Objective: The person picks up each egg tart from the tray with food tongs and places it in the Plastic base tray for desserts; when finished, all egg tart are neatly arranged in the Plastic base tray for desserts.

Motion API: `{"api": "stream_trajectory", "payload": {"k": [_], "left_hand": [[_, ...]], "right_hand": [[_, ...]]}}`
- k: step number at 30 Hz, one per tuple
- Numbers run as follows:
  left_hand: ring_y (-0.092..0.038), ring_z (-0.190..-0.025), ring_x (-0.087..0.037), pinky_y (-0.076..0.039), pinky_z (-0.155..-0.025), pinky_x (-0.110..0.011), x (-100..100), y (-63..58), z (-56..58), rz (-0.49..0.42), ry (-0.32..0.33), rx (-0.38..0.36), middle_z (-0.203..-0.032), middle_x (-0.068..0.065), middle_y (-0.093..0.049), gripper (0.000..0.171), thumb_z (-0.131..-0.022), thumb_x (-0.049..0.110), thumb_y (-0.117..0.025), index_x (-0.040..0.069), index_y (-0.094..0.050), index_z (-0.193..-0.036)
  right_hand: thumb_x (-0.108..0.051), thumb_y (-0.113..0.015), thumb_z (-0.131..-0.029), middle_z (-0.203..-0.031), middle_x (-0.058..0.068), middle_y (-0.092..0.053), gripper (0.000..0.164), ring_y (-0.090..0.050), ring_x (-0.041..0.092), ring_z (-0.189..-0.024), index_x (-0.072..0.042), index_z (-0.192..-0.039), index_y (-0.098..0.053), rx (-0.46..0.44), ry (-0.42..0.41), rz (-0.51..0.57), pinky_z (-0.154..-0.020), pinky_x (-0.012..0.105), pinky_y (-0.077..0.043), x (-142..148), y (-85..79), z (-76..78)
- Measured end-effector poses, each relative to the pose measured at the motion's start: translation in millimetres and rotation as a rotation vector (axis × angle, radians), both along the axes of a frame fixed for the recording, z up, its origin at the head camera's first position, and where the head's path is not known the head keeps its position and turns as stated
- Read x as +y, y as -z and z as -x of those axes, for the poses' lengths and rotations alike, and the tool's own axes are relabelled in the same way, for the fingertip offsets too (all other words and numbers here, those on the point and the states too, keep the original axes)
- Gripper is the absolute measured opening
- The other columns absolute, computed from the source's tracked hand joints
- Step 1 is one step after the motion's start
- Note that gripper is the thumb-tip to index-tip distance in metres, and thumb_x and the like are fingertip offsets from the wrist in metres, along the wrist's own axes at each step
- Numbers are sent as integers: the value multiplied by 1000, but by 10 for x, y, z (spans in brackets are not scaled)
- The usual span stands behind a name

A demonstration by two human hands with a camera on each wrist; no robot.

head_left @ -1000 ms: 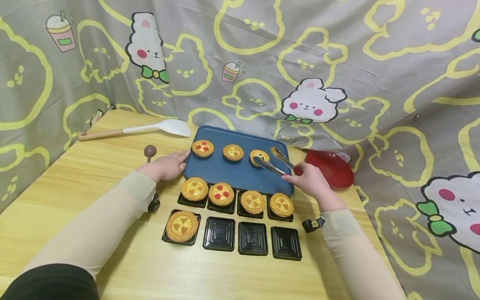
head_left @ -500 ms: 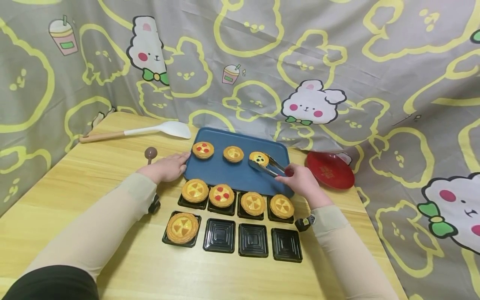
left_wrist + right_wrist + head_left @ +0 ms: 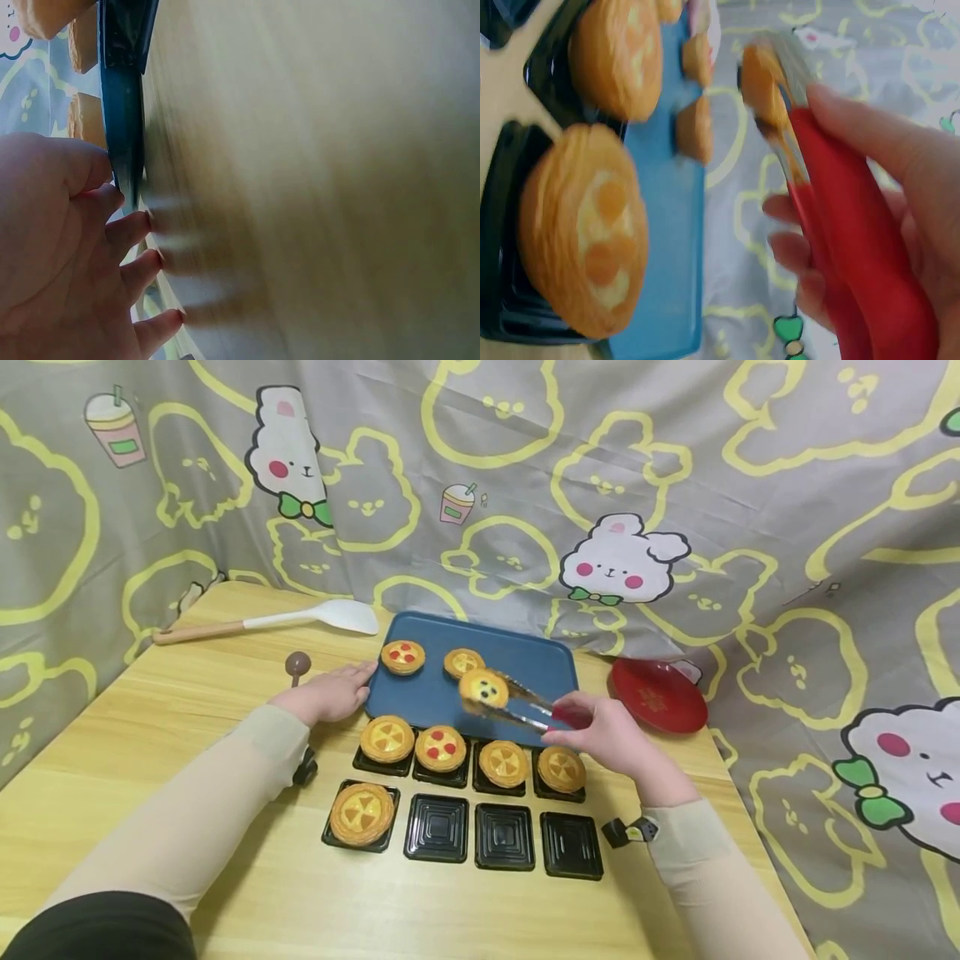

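Note:
My right hand (image 3: 611, 732) grips the red handles (image 3: 855, 232) of metal tongs (image 3: 525, 721). Pinched between the tong tips is an egg tart (image 3: 483, 691) with dark berries, raised above the blue tray (image 3: 416, 703). Two tarts lie on that tray: a red-dotted tart (image 3: 402, 657) and a plain tart (image 3: 459, 660) partly hidden behind the held one. At the tray's left edge rests my left hand (image 3: 330, 695), palm down. In the left wrist view, its thumb and index finger touch the tray rim while other fingertips (image 3: 171, 321) press on the table.
In front of the tray, several black square holders carry tarts, such as a red-dotted one (image 3: 440, 748). The front row has a tart (image 3: 362, 813) at left, then bare holders (image 3: 504, 836). A spatula (image 3: 285, 617), brown spoon (image 3: 297, 663) and red plate (image 3: 660, 697) lie around.
The open tongs closed around the berry tart at the tray's right. They then lifted it and carried it left and toward me. My left hand stayed in place.

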State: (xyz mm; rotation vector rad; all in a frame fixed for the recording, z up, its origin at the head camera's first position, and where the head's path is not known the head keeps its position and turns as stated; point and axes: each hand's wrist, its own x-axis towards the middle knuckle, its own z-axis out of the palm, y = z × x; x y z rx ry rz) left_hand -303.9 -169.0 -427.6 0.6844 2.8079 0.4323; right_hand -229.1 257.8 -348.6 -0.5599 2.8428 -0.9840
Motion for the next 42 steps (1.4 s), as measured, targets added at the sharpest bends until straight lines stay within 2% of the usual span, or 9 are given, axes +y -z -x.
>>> {"api": "stream_trajectory", "payload": {"k": [5,9,14,23,27,30,33,37,42], "left_hand": [[-17,-144,-45,-15,-118,-54,-11,-4,-17,-8,-1,3,-158,-27,-19,57,-106,18,-33,-8,-17,-154],[-18,-144,-46,-16,-118,-55,-4,-24,-33,-16,-3,7,-157,-28,-20,57,-105,18,-34,-8,-18,-153],[-18,-144,-46,-16,-118,-55,8,-60,-31,-10,-7,8,-157,-27,-20,56,-106,18,-35,-7,-18,-153],[-17,-144,-45,-15,-118,-54,3,-37,-6,-4,-6,3,-158,-26,-19,57,-106,18,-34,-6,-17,-154],[-17,-144,-45,-14,-118,-53,6,-27,-8,-9,-2,5,-158,-26,-19,56,-106,18,-34,-7,-17,-154],[-16,-145,-45,-14,-118,-53,1,-20,-10,-8,0,3,-158,-26,-18,57,-106,18,-34,-7,-17,-154],[-17,-145,-45,-15,-118,-53,-4,-18,-15,-8,-2,2,-158,-26,-19,57,-106,18,-34,-7,-17,-154],[-17,-145,-45,-15,-118,-53,1,-29,-20,-11,-4,-3,-158,-26,-19,57,-106,19,-34,-6,-16,-154],[-16,-145,-44,-14,-118,-53,-2,-47,-33,-18,-12,-15,-159,-24,-18,57,-106,19,-34,-4,-16,-155]], "right_hand": [[-33,-87,-76,-93,-2,-68,45,-63,19,-78,-12,-111,-70,-39,-222,21,-66,30,-56,-116,-31,-305],[-38,-87,-74,-87,-11,-65,41,-58,11,-71,-19,-106,-70,-51,-318,-60,-60,27,-53,-206,12,-526],[-38,-88,-74,-85,-14,-62,43,-55,11,-67,-18,-109,-71,-60,-346,-141,-58,25,-49,-266,102,-673],[-41,-87,-73,-86,-8,-68,44,-61,16,-72,-19,-108,-71,-50,-333,-200,-62,25,-50,-273,211,-760],[-44,-87,-72,-94,-9,-69,50,-62,15,-76,-19,-111,-69,-28,-336,-222,-66,26,-51,-271,238,-764],[-46,-87,-72,-100,-7,-69,55,-62,14,-79,-17,-115,-67,-40,-340,-167,-69,27,-53,-258,210,-752],[-46,-87,-71,-94,-6,-66,60,-59,16,-75,-14,-116,-66,-45,-325,-74,-64,29,-53,-235,118,-695],[-42,-89,-70,-91,-5,-63,61,-57,20,-73,-13,-118,-64,-12,-222,-7,-60,30,-53,-194,-59,-511],[-49,-86,-73,-100,0,-67,65,-61,19,-81,-11,-120,-63,70,-25,-89,-70,36,-55,-155,-185,-119]]}}
